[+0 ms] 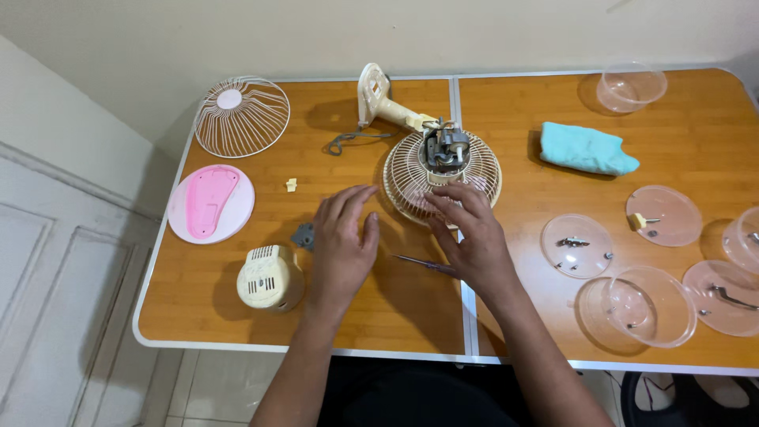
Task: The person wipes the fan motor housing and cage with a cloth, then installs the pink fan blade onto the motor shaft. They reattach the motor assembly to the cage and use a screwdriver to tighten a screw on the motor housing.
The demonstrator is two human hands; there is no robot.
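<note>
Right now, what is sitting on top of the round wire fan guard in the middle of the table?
The bare fan motor sits on the rear guard, attached to the cream neck. The right hand covers the guard's near edge, hiding what lies there.

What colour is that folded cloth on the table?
The folded cloth is light turquoise blue, plain with no pattern, seen clearly in the head view.

A wooden folding table with a pale metal rim (158,348) fills the frame's centre; a plain cream wall (474,32) runs across the top, a white panelled door (55,261) stands at left.
</note>
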